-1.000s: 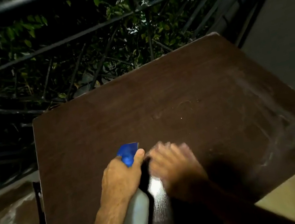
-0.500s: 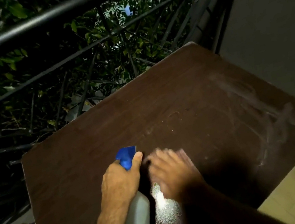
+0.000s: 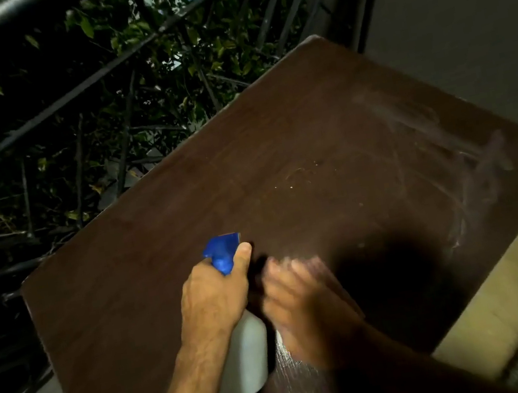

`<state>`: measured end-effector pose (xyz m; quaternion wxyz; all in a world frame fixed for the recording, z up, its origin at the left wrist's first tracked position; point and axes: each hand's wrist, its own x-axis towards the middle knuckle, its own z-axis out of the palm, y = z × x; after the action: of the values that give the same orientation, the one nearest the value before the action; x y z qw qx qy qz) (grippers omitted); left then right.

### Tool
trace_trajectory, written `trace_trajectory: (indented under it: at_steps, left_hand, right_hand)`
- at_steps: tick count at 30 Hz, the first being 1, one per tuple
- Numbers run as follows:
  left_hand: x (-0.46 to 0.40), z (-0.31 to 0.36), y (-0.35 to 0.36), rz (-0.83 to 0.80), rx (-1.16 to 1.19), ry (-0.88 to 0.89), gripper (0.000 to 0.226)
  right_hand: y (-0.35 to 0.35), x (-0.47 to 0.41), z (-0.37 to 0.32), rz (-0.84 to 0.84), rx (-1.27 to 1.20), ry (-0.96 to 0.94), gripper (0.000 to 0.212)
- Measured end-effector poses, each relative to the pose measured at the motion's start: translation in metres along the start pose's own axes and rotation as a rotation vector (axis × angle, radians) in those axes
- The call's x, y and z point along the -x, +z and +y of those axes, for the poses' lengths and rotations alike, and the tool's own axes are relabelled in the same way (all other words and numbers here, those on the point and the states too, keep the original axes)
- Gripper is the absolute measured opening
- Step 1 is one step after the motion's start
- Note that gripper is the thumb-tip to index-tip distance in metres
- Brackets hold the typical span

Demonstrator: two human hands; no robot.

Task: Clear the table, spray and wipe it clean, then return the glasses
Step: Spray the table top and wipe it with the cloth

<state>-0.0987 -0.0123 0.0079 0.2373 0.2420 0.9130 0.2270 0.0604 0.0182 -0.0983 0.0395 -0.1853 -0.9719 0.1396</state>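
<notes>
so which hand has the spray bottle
The left hand, its grip curled round the neck of the spray bottle below the blue head. The right hand beside it is blurred, fingers spread over the table.

The dark brown wood-grain table (image 3: 167, 273) looks smooth and faintly glossy, with a wet sheen just beside the white matt plastic spray bottle (image 3: 245, 359); its blue plastic trigger head (image 3: 222, 254) shines. Beyond the table's far edge, dull black metal railing (image 3: 69, 94).

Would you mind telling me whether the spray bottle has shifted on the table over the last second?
No. The spray bottle keeps its place beside the wet patch on the table; only the camera moved.
</notes>
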Motion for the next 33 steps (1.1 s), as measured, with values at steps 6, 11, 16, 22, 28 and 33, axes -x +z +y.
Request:
trace_trajectory:
  at_steps: [6, 11, 16, 22, 28, 33]
  left_hand:
    - [0.008, 0.015, 0.014, -0.060, -0.031, 0.074, 0.066]
    - [0.018, 0.030, 0.030, -0.118, -0.125, 0.174, 0.072]
    - [0.033, 0.053, 0.053, -0.184, -0.231, 0.284, 0.071]
    - [0.046, 0.067, 0.069, -0.210, -0.221, 0.329, 0.067]
    - [0.048, 0.074, 0.069, -0.188, -0.228, 0.341, 0.066]
    - [0.047, 0.079, 0.072, -0.194, -0.229, 0.358, 0.070]
  right_hand:
    - [0.031, 0.065, -0.031, -0.004, -0.010, -0.069, 0.035]
    - [0.006, 0.027, -0.003, 0.142, 0.004, 0.147, 0.059]
    - [0.019, 0.041, -0.021, 0.253, -0.281, 0.419, 0.065]
    - [0.039, 0.086, -0.018, 0.156, -0.041, 0.181, 0.057]
    - [-0.027, 0.081, 0.086, 0.238, 0.089, 0.585, 0.062]
    - [-0.039, 0.071, 0.114, 0.149, 0.055, 0.747, 0.072]
